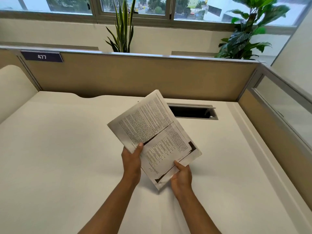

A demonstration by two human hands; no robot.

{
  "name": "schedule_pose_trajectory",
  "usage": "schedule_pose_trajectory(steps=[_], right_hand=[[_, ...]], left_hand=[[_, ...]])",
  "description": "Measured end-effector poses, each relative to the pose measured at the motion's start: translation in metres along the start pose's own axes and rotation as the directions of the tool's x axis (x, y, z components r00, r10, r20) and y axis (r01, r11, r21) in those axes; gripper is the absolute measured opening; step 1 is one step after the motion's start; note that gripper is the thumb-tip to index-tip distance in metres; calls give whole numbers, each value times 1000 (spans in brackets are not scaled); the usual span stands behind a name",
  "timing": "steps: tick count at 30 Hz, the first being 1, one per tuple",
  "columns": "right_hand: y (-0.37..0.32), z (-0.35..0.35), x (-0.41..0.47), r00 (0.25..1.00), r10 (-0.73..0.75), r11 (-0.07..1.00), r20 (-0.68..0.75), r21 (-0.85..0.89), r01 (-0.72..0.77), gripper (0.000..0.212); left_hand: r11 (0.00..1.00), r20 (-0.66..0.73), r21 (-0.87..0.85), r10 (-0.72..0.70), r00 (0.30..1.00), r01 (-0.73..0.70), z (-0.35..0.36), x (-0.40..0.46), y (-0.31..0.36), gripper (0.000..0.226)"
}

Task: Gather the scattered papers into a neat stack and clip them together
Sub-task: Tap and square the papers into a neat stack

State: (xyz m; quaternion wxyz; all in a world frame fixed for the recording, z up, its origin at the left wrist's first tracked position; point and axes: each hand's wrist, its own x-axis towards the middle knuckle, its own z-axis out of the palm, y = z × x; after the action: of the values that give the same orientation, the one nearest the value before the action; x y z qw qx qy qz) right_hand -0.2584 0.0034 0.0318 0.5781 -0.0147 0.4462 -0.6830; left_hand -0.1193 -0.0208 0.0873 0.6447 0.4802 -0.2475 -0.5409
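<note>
A stack of printed papers (152, 130) is held up above the white desk (59, 149), tilted with its top end toward the far partition. The top sheet shows dense text and dark photocopy smudges. My left hand (132, 159) grips the stack's left edge, thumb on top. My right hand (181, 178) holds the lower right edge from below, thumb on the sheet. No clip shows anywhere in view.
An open cable slot (194, 112) sits in the desk behind the papers. A tan partition (135, 76) closes the far side and another runs along the right (270, 119). Two potted plants (122, 31) stand beyond, under windows.
</note>
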Motion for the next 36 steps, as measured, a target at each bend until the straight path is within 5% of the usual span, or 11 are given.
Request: schedule_pose_trajectory(steps=[3, 7, 12, 16, 23, 30, 36], right_hand=[[-7, 4, 1, 999, -41, 997, -24, -67, 39, 50], [-29, 7, 3, 973, -218, 898, -77, -405, 169, 86], [-61, 25, 1, 840, -447, 538, 307, -658, 527, 79], [-87, 47, -5, 774, -378, 531, 508, -566, 630, 44], [-96, 55, -2, 702, -472, 504, 533, -490, 711, 41], [-59, 28, 13, 799, -419, 566, 432, -564, 602, 35], [-56, 34, 13, 777, -443, 520, 448, -578, 629, 29]], left_hand=[[996, 40, 68, 61, 997, -63, 0, 4, 8, 26], [968, 138, 196, 133, 982, -158, -4, 11, 21, 23], [900, 274, 340, 184, 944, -274, -7, 19, 35, 23], [892, 349, 330, 188, 918, -308, -1, 21, 42, 25], [890, 360, 291, 239, 902, -352, 10, 26, 48, 25], [877, 289, 363, 214, 933, -314, 4, 25, 10, 33], [877, 242, 382, 211, 947, -292, 3, 29, 1, 33]])
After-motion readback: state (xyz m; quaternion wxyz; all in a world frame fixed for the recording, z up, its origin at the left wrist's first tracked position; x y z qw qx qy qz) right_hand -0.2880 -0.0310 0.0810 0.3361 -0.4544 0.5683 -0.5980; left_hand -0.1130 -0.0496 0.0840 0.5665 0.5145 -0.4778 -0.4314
